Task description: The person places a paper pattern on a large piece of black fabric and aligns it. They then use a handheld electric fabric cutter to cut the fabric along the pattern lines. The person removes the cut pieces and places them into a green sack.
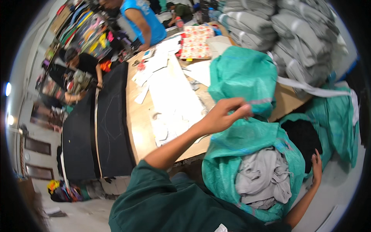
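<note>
Black cloth (303, 140) sits bunched in the mouth of a green sack (296, 117) at the right, beside the bench (134, 116). From my remote seat, I see the right hand (317, 170) open, fingers nearly straight and laid along the cloth's outer edge; I can't tell whether they press on it. My view has the left hand (222, 118) loosely curled, a gap between thumb and forefinger, with nothing visible in it (whether it touches the green plastic behind, I can't judge).

Just below that hand, a nearer sack (222, 162) gapes wide, filled with crumpled grey fabric (262, 178), soft and deeply creased. Another bulging sack (243, 73) rests on the bench, its woven plastic shiny and wrinkled. Beyond it I make out grey bundles (305, 42), thick and folded, stacked high. White paper sheets (170, 96) spread flat over pale wood, while dark fabric panels (112, 116), smooth and marked with thin curved outlines, lie well apart at the left.
</note>
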Available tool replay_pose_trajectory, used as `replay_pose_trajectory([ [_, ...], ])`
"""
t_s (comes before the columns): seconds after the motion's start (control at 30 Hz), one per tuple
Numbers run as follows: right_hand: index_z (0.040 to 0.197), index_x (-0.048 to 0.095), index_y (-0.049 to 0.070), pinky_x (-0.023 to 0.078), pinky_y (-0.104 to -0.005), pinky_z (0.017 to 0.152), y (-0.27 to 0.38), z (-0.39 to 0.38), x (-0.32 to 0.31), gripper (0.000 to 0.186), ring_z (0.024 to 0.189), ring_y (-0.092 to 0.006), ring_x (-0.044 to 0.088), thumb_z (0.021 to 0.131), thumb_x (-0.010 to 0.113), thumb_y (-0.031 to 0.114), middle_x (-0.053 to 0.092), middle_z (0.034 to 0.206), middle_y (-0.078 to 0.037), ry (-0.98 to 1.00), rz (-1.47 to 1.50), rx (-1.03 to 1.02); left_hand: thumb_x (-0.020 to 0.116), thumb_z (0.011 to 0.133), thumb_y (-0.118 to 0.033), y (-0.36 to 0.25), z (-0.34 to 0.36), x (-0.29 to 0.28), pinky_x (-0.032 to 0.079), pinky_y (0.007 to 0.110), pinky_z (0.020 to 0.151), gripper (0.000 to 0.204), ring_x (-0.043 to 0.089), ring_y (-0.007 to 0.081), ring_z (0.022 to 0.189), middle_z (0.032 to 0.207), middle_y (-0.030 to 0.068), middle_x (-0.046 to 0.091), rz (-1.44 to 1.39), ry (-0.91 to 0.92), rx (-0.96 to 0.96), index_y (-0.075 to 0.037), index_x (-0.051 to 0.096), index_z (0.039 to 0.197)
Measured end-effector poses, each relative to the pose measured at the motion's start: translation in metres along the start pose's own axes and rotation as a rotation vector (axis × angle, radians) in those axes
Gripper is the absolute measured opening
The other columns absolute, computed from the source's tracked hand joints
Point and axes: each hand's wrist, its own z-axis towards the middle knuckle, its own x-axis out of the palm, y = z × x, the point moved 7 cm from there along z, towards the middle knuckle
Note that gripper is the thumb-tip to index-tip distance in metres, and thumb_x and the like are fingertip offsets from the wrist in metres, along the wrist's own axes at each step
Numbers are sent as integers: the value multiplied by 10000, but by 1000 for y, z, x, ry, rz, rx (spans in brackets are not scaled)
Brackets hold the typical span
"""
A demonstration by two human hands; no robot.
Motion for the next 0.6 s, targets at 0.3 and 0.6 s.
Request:
replay_pose_trajectory([
  [0.3,1700,486,160,426,-426,1198,349,-150,50,595,1317,-248,616,1196,460,477,628,1536,-145,-138,-74,-497,610,1160,-231,136,-350,-93,550,338,855,320,686,164,908,930,97,740,19,-716,-459,27,722,1006],
  [0.6,1702,449,89,520,-386,1109,474,-309,260,559,1164,-188,669,1192,541,298,668,1401,-126,160,94,-714,620,1135,-196,129,-610,-266,585,411,893,226,737,311,945,1051,153,768,633,-1257,-428,-22,764,1129],
])
